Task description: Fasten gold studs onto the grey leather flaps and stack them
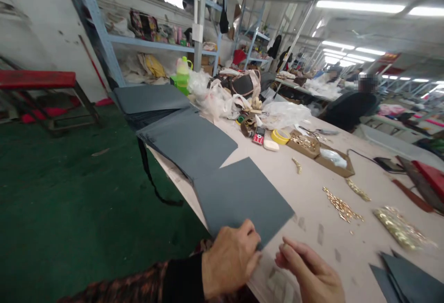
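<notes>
A flat blue-grey panel (pixel 243 196) lies near the table's front left edge. Over its near corner my left hand (pixel 231 259) is closed, fingers curled and gripping the edge. To the right, just off the panel, my right hand (pixel 310 268) is raised with thumb and forefinger pinched together; whatever is between the fingertips is too small to make out. Beyond the panel lie a fanned stack of similar panels (pixel 190 139) and another stack (pixel 149 99). Small gold metal pieces (pixel 342 204) are scattered in a loose pile to the right of my hands.
Further right are a plastic bag of gold pieces (pixel 398 226) and more dark panels (pixel 409 275). Behind stand a cardboard tray (pixel 335 166), yellow tape (pixel 280 136) and crumpled plastic bags (pixel 222 99). A red-topped bench (pixel 38 79) stands left; a person (pixel 354 104) sits beyond the table.
</notes>
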### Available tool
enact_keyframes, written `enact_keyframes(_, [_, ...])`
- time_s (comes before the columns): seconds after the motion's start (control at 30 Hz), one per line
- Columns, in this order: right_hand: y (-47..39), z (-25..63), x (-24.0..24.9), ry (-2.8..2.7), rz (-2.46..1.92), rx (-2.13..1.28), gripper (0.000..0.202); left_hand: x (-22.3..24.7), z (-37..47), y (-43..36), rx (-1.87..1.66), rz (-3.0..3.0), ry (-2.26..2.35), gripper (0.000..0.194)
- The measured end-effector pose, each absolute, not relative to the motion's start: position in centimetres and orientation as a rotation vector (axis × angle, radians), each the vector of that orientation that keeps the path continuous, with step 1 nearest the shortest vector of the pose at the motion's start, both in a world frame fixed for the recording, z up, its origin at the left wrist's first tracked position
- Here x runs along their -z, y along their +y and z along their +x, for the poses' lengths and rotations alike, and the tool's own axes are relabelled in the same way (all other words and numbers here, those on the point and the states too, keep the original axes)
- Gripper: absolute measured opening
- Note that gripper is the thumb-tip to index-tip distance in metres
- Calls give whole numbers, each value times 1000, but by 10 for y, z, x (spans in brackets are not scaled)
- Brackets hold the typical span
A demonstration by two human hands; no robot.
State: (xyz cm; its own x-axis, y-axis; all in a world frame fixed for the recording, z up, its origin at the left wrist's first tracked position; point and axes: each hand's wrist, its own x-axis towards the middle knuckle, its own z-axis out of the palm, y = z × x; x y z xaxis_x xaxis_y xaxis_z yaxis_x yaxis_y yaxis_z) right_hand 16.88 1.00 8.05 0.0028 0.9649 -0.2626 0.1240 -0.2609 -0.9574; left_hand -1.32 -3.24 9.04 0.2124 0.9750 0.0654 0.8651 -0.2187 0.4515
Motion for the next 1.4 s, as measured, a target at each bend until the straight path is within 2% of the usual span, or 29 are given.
enact_keyframes(0.1, [23,164,-90,-1379,-1455,-1257,44,-87,6,-70,-693,1997,1538,20])
enact_keyframes(0.27, [31,160,-73,-1625,-1399,-1173,29,-72,-28,-89,-947,1474,1629,7])
enact_keyframes(0.37, [29,164,-66,-1519,-1376,-1285,29,-65,-54,-82,-971,1126,1725,25])
enact_keyframes(0.57, [30,167,-70,-1327,-1373,-1589,35,-76,-47,-65,-1037,740,1277,41])
enact_keyframes(0.7, [36,165,-75,-1264,-1410,-1686,37,-91,-34,-37,-1230,537,1275,54])
enact_keyframes(0.8, [42,164,-77,-1264,-1410,-1770,37,-98,-33,-15,-1101,564,1253,53])
enact_keyframes(0.97, [49,161,-81,-1310,-1411,-1861,32,-104,-32,2,-799,675,1182,41])
enact_keyframes(1.23, [50,153,-78,-1383,-1403,-1860,28,-93,-24,0,-732,642,1249,41])
enact_keyframes(1.4, [46,150,-80,-1539,-1498,-1627,20,-100,-22,-2,-795,732,1213,39])
